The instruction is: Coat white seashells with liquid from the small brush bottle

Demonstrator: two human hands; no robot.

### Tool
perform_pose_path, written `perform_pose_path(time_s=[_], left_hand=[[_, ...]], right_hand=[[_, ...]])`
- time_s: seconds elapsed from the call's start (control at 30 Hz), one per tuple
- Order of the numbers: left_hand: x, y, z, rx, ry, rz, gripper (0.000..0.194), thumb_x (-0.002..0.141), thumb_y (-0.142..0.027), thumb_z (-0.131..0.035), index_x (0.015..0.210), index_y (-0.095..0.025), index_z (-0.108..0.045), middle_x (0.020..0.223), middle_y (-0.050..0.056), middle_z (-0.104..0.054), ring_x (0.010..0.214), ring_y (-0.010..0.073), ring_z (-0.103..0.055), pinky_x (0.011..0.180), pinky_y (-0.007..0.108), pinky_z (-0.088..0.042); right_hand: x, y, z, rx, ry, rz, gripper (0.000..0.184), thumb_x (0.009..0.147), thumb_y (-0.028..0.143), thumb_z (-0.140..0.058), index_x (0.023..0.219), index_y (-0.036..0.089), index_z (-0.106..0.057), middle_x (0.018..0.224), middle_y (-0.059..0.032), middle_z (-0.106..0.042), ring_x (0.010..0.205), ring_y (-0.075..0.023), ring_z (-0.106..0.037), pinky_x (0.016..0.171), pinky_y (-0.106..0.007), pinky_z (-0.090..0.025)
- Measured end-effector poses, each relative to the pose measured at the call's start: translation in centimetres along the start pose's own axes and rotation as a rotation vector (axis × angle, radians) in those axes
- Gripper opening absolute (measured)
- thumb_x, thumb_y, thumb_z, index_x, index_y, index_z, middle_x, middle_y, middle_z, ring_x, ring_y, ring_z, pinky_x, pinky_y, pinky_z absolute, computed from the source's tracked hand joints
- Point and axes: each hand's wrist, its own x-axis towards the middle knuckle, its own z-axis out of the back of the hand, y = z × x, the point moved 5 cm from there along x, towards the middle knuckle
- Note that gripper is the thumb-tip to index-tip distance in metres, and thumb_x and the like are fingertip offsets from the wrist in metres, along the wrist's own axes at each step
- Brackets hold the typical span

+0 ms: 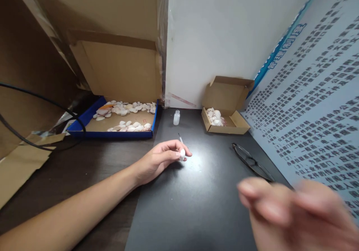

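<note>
My left hand (165,155) rests low over the dark mat, its thumb and fingers pinched on a small white shell (182,154). Just behind those fingers shows a thin brush (181,138) with a dark tip; its lower end is hidden, and I cannot tell whether it lies on the mat or is held. Farther back stands a small uncapped bottle (176,118) of whitish liquid. Close to the camera at lower right is my right hand (291,210), with curled fingers smeared by motion. Whether anything is in it I cannot make out.
A blue-edged cardboard box (112,134) with many shells stands at back left. At back right, a small open carton (228,130) holds more shells. Folded glasses (252,162) lie near the right wall. A black cable (42,98) loops at far left.
</note>
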Motion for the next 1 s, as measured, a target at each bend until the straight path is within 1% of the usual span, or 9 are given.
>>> perform_pose_path(time_s=[0.07,0.1,0.2,0.33,0.43,0.6,0.73,0.83,1.0], left_hand=[[-0.1,-0.2,-0.1,-0.004,0.0,-0.007,0.004,0.081,-0.019,-0.061,0.082,-0.016,-0.063,0.1,0.006,-0.063,0.104,0.0214,-0.053,0.094,0.034,-0.034],[-0.1,-0.2,-0.2,-0.006,-0.001,-0.011,0.004,0.081,-0.019,-0.061,0.083,-0.016,-0.063,0.1,0.006,-0.063,0.103,0.0206,-0.053,0.094,0.034,-0.034],[-0.3,-0.5,-0.3,-0.012,0.004,-0.033,0.004,0.082,-0.019,-0.061,0.082,-0.015,-0.063,0.1,0.006,-0.062,0.101,0.0191,-0.052,0.094,0.032,-0.035],[-0.2,-0.6,-0.3,-0.032,0.016,-0.059,0.005,0.083,-0.019,-0.061,0.082,-0.015,-0.064,0.095,0.006,-0.061,0.098,0.0178,-0.052,0.088,0.028,-0.038],[-0.1,-0.5,-0.2,-0.034,0.029,-0.062,0.006,0.084,-0.018,-0.06,0.083,-0.016,-0.065,0.093,0.005,-0.061,0.096,0.0172,-0.053,0.089,0.028,-0.038],[-0.1,-0.3,-0.1,-0.041,0.015,-0.008,0.005,0.083,-0.02,-0.062,0.082,-0.016,-0.065,0.103,0.007,-0.063,0.103,0.0189,-0.054,0.097,0.033,-0.038],[0.0,-0.2,0.2,-0.036,-0.074,0.041,0.007,0.082,-0.023,-0.065,0.082,-0.016,-0.063,0.107,0.006,-0.061,0.109,0.0204,-0.053,0.096,0.034,-0.041],[0.2,-0.1,0.9,0.017,-0.203,0.071,0.01,0.083,-0.025,-0.064,0.081,-0.016,-0.061,0.086,0.002,-0.057,0.086,0.014,-0.054,0.078,0.026,-0.044],[0.5,0.3,1.6,0.024,-0.277,0.119,0.012,0.083,-0.026,-0.062,0.083,-0.016,-0.056,0.069,-0.001,-0.051,0.062,0.0093,-0.045,0.06,0.021,-0.037]], right_hand=[[3.4,-0.2,-1.2,-0.097,0.0,-0.048,0.014,0.094,0.027,-0.046,0.096,0.027,-0.059,0.086,-0.0045,-0.068,0.088,-0.0223,-0.065,0.074,-0.035,-0.051],[4.9,-0.5,-2.1,-0.224,0.071,-0.049,0.01,0.09,0.026,-0.051,0.095,0.025,-0.059,0.087,-0.0038,-0.069,0.084,-0.021,-0.065,0.072,-0.034,-0.05],[7.9,-2.2,-4.7,-0.53,0.246,0.006,0.026,0.083,0.03,-0.06,0.106,0.02,-0.055,0.093,-0.0055,-0.068,0.084,-0.023,-0.065,0.073,-0.036,-0.047],[8.8,-3.8,-7.4,-0.669,0.393,0.175,0.024,0.083,0.03,-0.061,0.103,0.019,-0.056,0.096,-0.0065,-0.067,0.083,-0.0237,-0.062,0.071,-0.035,-0.043],[8.9,-4.2,-8.3,-0.658,0.363,0.223,0.009,0.086,0.022,-0.058,0.094,0.018,-0.058,0.084,-0.0051,-0.067,0.073,-0.0208,-0.059,0.065,-0.033,-0.04],[9.1,-5.2,-7.5,-0.596,0.292,0.244,0.008,0.089,0.019,-0.055,0.094,0.018,-0.06,0.085,-0.0049,-0.068,0.075,-0.0194,-0.061,0.067,-0.031,-0.044],[9.6,-6.1,-4.8,-0.49,0.1,0.18,0.016,0.091,0.025,-0.055,0.104,0.018,-0.06,0.091,-0.0062,-0.069,0.08,-0.0174,-0.064,0.073,-0.029,-0.048],[9.6,-6.8,-3.5,-0.279,-0.006,0.074,0.018,0.094,0.026,-0.051,0.109,0.019,-0.058,0.093,-0.005,-0.07,0.077,-0.0135,-0.065,0.075,-0.026,-0.05],[9.0,-6.9,-4.6,-0.102,0.094,0.039,0.018,0.095,0.028,-0.048,0.105,0.018,-0.059,0.077,-0.0018,-0.067,0.072,-0.0121,-0.065,0.069,-0.023,-0.05]])
